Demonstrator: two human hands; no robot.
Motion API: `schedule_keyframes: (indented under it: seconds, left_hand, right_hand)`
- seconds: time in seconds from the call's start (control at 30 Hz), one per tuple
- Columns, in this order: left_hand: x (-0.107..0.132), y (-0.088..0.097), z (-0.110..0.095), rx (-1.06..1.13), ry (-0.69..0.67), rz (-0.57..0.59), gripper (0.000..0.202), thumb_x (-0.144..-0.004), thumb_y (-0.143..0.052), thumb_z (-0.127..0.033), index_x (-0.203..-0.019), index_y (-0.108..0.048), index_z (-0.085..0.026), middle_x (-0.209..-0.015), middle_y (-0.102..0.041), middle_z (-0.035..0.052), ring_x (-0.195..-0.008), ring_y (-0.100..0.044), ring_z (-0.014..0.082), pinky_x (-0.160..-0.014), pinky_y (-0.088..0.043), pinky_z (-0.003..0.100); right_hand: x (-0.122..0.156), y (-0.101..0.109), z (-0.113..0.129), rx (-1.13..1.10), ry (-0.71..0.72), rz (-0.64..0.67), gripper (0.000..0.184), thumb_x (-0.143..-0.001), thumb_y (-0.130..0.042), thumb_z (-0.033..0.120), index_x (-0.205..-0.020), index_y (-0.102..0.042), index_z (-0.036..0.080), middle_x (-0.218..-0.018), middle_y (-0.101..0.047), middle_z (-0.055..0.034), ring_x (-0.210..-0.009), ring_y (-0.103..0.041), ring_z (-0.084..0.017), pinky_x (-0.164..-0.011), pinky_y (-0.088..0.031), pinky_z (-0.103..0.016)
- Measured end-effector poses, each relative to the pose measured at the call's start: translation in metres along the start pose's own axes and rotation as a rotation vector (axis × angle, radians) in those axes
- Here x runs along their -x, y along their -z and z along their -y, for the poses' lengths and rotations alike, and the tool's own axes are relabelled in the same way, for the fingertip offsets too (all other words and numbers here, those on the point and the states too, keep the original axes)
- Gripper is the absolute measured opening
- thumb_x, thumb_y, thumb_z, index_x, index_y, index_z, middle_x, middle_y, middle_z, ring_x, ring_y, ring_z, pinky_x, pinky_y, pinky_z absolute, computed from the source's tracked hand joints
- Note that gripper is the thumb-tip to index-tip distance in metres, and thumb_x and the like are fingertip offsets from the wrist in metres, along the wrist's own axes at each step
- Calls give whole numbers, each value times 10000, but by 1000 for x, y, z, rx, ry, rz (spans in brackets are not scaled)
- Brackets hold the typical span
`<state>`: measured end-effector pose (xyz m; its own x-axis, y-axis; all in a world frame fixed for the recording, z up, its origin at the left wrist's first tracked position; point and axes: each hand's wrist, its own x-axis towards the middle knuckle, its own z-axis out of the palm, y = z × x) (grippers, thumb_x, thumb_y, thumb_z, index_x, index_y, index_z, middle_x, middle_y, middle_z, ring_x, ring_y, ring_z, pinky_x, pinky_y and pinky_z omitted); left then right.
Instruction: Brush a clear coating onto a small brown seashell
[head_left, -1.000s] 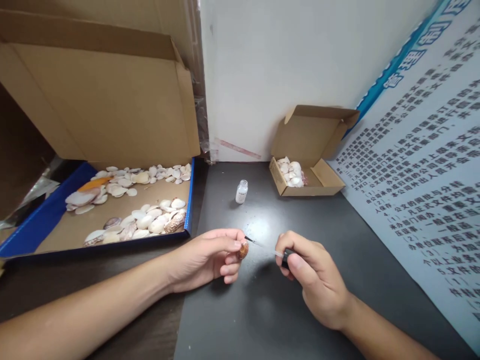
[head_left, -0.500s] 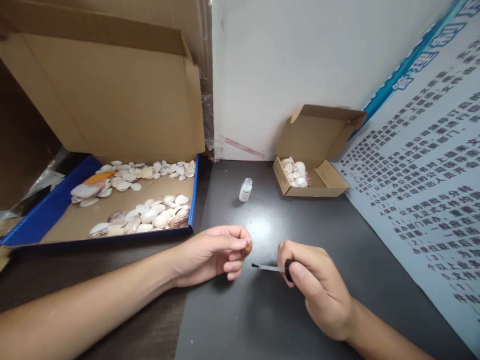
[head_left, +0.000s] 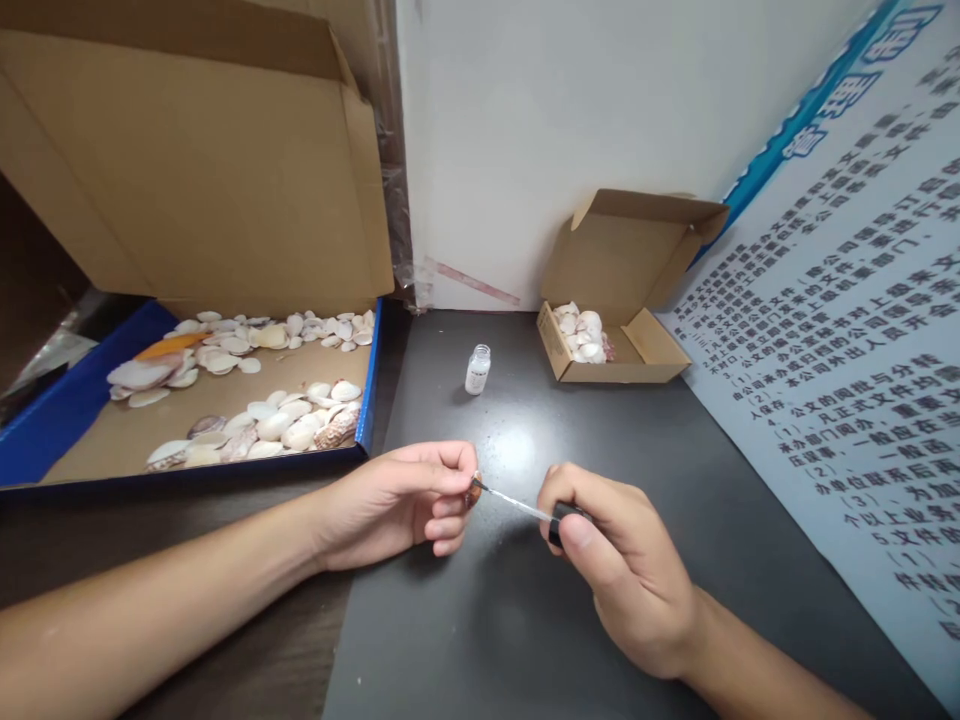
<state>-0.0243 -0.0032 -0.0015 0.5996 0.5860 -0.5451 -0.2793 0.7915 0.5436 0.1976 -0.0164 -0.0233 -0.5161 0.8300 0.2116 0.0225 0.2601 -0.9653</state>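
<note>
Between thumb and fingers, my left hand (head_left: 412, 500) pinches a small brown shell (head_left: 473, 491), largely covered by the fingertips. My right hand (head_left: 622, 570) is closed round the black cap of a brush applicator (head_left: 517, 506). Its thin clear stem points left, and the dark brush tip meets the shell at my left fingertips. Beyond the hands, a small clear glass bottle (head_left: 478, 370) with a printed label stands upright and uncapped on the dark table mat.
At the left lies an open blue-edged cardboard box (head_left: 262, 375) with many white and patterned shells. A smaller open cardboard box (head_left: 630, 372) with white shells sits at the back right. A white wall (head_left: 480, 150) and a printed poster (head_left: 840, 300) border the table.
The brush in my right hand has tilted and come up to the shell; earlier its tip was apart from it. The whole view has shifted slightly.
</note>
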Motion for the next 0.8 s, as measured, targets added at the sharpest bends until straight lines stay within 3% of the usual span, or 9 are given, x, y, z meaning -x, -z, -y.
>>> schedule_keyframes:
  seconds: [0.2,0.8]
  left_hand:
    - [1,-2,-1,0,4,-27,127,-855,-603,-160,-752,-532,-137,-669,-446,-22,-521,-401,63,-550,-390,224]
    - [0,0,-1,-10,-8,2,48,-828,-558,-142,-781,-550,-147,-592,-441,-27,-517,-407,85,-550,-386,233]
  right_hand:
    - [-3,0,3,15,15,26,261,-973,-434,276,-723,-417,200,-600,-415,46,-524,-377,-94,-517,-303,-231]
    - [-1,0,1,46,-10,26,270,-997,-411,322,-761,-459,201,-629,-438,33,-544,-404,-108,-527,-311,-248]
